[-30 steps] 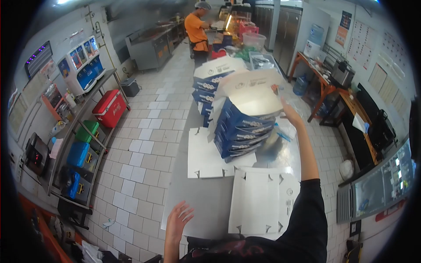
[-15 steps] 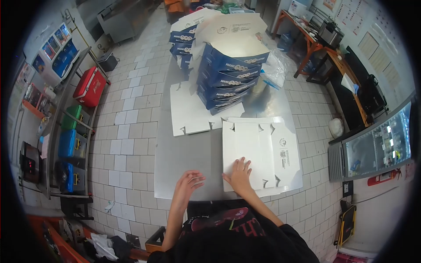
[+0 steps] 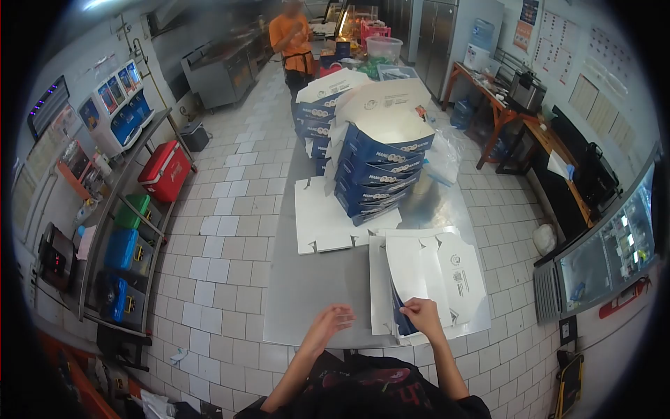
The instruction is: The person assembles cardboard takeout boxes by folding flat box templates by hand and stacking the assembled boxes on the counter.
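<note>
My right hand [image 3: 423, 315] pinches the near left edge of a flat cardboard box blank [image 3: 412, 262], white on its upper face and dark blue beneath. That edge is lifted off a stack of flat white box blanks [image 3: 464, 276]. My left hand [image 3: 331, 325] hovers over the near edge of the steel table [image 3: 307, 293], fingers apart and holding nothing. Beyond the blanks stands a tall stack of nested blue open boxes [image 3: 380, 167], with more flat white blanks [image 3: 328, 227] lying partly under it.
Another stack of blue boxes [image 3: 314, 119] stands farther back on the left. Clear plastic bags [image 3: 443, 157] lie right of the tall stack. A person in an orange shirt [image 3: 289, 35] stands at the far end. A shelf with a red cooler [image 3: 166, 171] runs along the left.
My right hand has gone from lying flat on the stack to gripping and lifting one blank's edge. My left hand stays free. The view has tilted up, showing the person at the back.
</note>
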Demonstrator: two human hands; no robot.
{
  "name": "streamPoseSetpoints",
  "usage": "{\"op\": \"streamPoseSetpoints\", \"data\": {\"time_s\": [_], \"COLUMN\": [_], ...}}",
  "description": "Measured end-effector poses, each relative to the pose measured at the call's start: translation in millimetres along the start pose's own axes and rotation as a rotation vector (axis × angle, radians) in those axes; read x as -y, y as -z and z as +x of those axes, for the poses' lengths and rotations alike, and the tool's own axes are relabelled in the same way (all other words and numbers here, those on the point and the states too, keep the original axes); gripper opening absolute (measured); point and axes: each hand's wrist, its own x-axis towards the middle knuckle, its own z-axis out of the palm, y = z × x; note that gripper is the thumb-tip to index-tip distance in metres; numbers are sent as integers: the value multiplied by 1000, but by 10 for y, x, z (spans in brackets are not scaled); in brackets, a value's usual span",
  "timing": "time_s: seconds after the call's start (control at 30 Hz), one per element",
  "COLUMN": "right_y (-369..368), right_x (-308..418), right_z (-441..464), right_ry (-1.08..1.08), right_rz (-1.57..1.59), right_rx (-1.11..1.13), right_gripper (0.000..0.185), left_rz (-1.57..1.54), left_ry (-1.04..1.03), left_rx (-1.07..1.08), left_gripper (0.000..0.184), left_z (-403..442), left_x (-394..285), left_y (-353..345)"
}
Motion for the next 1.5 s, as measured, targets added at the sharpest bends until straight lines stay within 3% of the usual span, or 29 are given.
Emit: {"op": "streamPoseSetpoints", "data": {"time_s": [0.07,0.2,0.23,0.3,0.4,0.5,0.57,0.63,0.7,0.77,0.8,1.0,1.07,1.1,1.17,1.2,1.23,1.3,1.37,1.4,1.5], "right_y": [140,299,323,334,347,111,0,-6,15,101,119,238,170,158,204,241,285,422,540,539,451], "right_x": [32,78,229,512,836,565,469,441,362,395,323,277,371,490,670,745,802,942,1061,1014,813], "right_z": [-25,-83,-142,-265,-418,-465,-514,-506,-498,-544,-580,-600,-575,-538,-481,-455,-450,-549,-646,-698,-742], "right_ry": [-82,-86,-77,159,109,126,121,-3,101,-67,-41,49,117,60,7,98,193,216,351,300,394], "right_rz": [128,249,246,4,-10,-35,-62,-103,-136,-381,-410,-385,-310,-179,-53,-83,-112,-140,-160,-135,-377], "right_rx": [89,61,62,5,157,222,201,207,135,291,280,132,76,-24,-119,-210,-305,-262,12,107,210], "right_gripper": [11,13,13,11,26,32,33,17,18,36,49,37,35,32,30,28,27,29,34,38,37], "left_rz": [3,-12,-36,-62,-261,-321,-163,-95,-25,-20,-15,50,829,829,1599,1596,1278,638,-158,-504,-294], "left_ry": [18,25,49,68,102,102,153,163,172,184,189,136,-269,-268,-773,-776,-571,-177,60,133,7], "left_rx": [28,59,89,119,221,279,199,199,195,111,111,100,230,235,430,426,389,313,284,272,24], "left_gripper": [29,26,28,31,39,50,60,62,65,66,66,60,50,50,40,40,41,46,49,51,61], "left_z": [32,140,170,248,371,464,496,502,525,532,533,578,647,675,711,684,667,629,548,496,403], "left_x": [25,92,103,118,125,129,168,243,353,483,493,640,801,915,1107,1059,995,787,413,277,219], "left_y": [-17,-31,-29,-26,-74,-192,-243,-256,-257,-248,-249,-367,-399,-398,-409,-453,-490,-557,-484,-398,-76]}}
